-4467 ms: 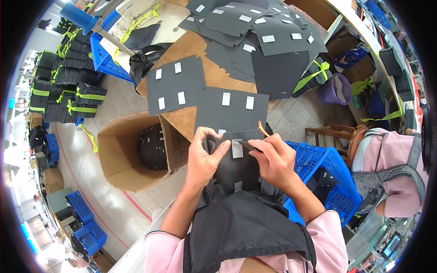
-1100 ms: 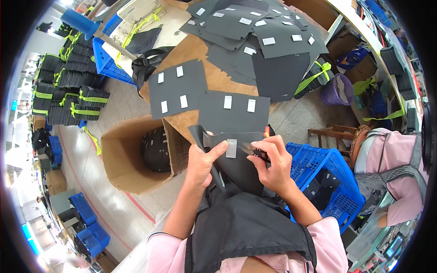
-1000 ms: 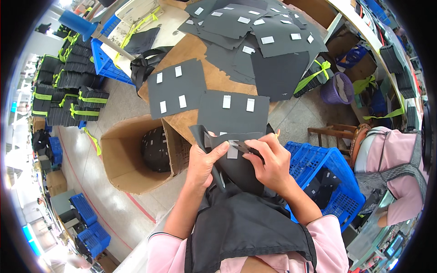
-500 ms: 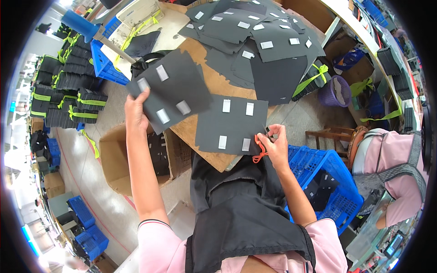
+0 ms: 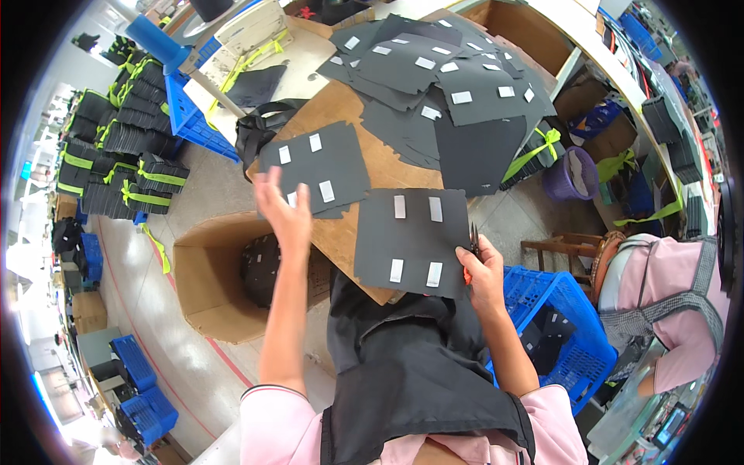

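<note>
My left hand is raised with fingers spread, holding nothing, just below a black sheet with several white patches that lies on the brown board. My right hand rests at the right edge of a second black patched sheet and grips small scissors with orange handles. Black fabric is draped over my lap below the board.
A heap of black patched sheets covers the far end of the board. An open cardboard box stands at my left, a blue crate at my right. Bundles tied with yellow-green straps lie on the floor. Another person in pink sits to the right.
Earlier both hands worked on a patch on a black piece held near my body. My left hand then carried a patched sheet up onto the board, let it go and drew back.
</note>
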Demonstrator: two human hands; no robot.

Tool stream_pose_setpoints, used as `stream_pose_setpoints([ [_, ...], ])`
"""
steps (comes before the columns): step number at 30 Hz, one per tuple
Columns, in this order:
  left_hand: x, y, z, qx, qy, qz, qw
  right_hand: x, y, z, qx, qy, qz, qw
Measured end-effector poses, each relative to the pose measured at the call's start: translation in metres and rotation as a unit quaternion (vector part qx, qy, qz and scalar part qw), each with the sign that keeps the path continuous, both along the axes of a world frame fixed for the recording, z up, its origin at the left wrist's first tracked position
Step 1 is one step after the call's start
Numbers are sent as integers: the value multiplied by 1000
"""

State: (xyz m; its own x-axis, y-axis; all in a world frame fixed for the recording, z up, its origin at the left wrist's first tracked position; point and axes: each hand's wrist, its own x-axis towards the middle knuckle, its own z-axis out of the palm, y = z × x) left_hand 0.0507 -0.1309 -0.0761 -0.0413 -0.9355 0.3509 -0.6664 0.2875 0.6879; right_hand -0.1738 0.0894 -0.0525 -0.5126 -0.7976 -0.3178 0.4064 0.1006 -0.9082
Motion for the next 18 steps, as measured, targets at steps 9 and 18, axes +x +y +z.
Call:
stream_pose_setpoints([
  [9, -31, 101, 55, 551, 506, -203, 632, -15, 25, 32, -58, -142, 22, 988],
  [18, -40, 115, 76, 525, 412, -219, 712, 8, 13, 55, -82, 483, 18, 872],
])
